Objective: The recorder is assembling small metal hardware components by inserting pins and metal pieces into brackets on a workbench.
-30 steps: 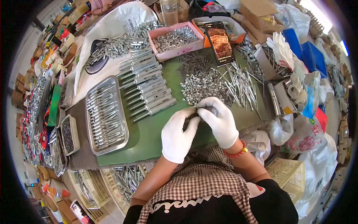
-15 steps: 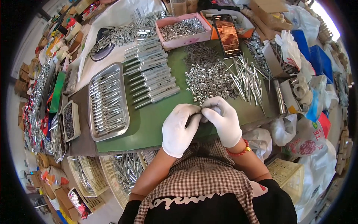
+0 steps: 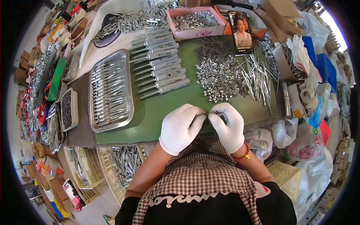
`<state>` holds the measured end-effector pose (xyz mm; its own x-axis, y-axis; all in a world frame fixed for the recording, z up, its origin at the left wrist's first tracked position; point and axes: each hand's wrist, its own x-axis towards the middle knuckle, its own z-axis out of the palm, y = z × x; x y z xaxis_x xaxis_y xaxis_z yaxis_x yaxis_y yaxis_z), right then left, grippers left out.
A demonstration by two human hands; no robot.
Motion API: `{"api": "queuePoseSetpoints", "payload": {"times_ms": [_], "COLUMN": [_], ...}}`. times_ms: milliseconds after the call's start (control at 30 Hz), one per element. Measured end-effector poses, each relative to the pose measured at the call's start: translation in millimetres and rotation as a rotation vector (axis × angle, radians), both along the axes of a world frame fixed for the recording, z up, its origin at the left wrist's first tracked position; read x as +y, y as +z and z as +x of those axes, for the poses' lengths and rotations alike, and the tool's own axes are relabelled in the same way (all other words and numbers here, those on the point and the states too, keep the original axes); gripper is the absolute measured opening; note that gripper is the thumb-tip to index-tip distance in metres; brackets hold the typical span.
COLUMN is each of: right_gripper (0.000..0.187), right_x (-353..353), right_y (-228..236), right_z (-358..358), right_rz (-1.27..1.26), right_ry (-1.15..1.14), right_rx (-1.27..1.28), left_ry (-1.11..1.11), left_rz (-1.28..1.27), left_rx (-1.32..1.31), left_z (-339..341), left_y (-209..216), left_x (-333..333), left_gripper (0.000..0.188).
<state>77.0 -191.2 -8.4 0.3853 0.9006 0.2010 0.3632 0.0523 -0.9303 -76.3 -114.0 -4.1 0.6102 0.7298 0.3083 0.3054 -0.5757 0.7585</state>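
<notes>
Curled finger and thumb meet in each white glove: the left hand (image 3: 182,127) and the right hand (image 3: 228,127) bring their tips close together over the near edge of the table (image 3: 150,118). Whether something small is grasped between these tips I cannot tell, because the fingers cover the place. Nearest to the hands, just beyond them toward the far edge, lies a loose heap of silver pieces (image 3: 219,78), with dark pins (image 3: 213,48) spread behind it. Thin rods (image 3: 258,80) lie crossed over one another to the right of this heap, near the right edge. Left of the heap is a row of tubes (image 3: 167,67) — they lie side by side, with their narrow ends pointing to the left edge. Farther left stands a steel tray (image 3: 129,93), filled with metal parts in ordered rows, and nearer to the left edge a small box (image 3: 76,114) holds dark bits. Along the far edge are a pink box (image 3: 202,33) full of small metal parts and, to its right, a phone (image 3: 242,35), which stands tilted with its screen lit — an orange box (image 3: 260,33) is just behind it.
</notes>
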Motion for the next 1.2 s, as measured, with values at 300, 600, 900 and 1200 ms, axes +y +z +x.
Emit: {"api": "queuePoseSetpoints", "payload": {"times_ms": [300, 600, 900, 1200], "right_gripper": [0.01, 0.013, 0.014, 0.029], "right_x": [3.5, 5.8, 6.6, 12.0], "right_y": [6.5, 0.5, 1.5, -2.2], "right_z": [-1.9, -5.9, -9.5, -9.9], "right_rz": [-0.17, -0.117, -0.128, 0.358], "right_ry": [0.066, 0.084, 0.118, 0.073], "right_rx": [0.252, 0.261, 0.098, -0.689], "left_ry": [-0.012, 0.007, 0.096, 0.31], "left_rz": [0.119, 0.144, 0.222, -0.382], "left_rx": [-0.012, -0.02, -0.152, -0.23], "left_z": [-4.6, -8.7, -8.0, -11.0], "left_y": [-1.2, -2.7, -7.8, -4.7], "left_x": [2.4, 2.2, 1.5, 4.7], "left_gripper": [0.014, 0.008, 0.007, 0.014]}}
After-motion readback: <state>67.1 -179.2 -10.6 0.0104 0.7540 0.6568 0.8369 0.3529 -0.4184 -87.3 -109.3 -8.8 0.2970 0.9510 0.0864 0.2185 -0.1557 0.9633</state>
